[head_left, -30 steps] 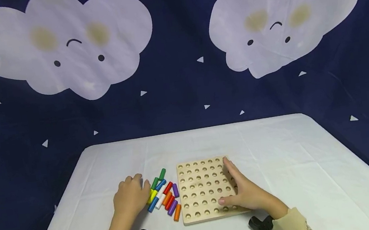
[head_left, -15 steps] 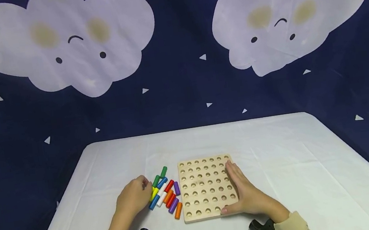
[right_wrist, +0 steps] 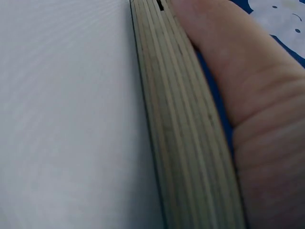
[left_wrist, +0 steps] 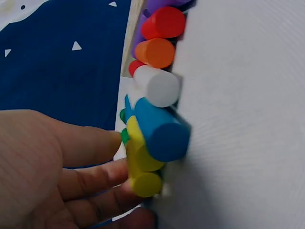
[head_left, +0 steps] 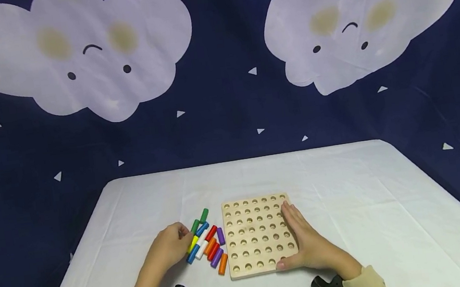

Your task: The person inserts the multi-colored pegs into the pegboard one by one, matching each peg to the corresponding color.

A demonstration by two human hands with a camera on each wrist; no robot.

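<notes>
Pegs on the left, peg board on the right, one hand at each.

Head view: pile of coloured pegs (head_left: 207, 242) lying on the white table (head_left: 349, 186), just left of the wooden peg board (head_left: 257, 234) and right at the fingertips of the left hand (head_left: 168, 246), fingers curled in against the yellow peg (head_left: 192, 243). Right hand (head_left: 310, 244) laid flat along the board's right edge, fingers straight, thumb at the near corner. Left wrist view: left hand (left_wrist: 52, 176) loosely curled, fingertips touching the yellow peg (left_wrist: 140, 164), blue peg (left_wrist: 159, 129) stacked beside it, white, orange and red pegs further along; can't tell whether actually pinched. Right wrist view: just the board's layered edge (right_wrist: 183, 133) on the table with a straight finger (right_wrist: 248, 95) pressed against it.
</notes>
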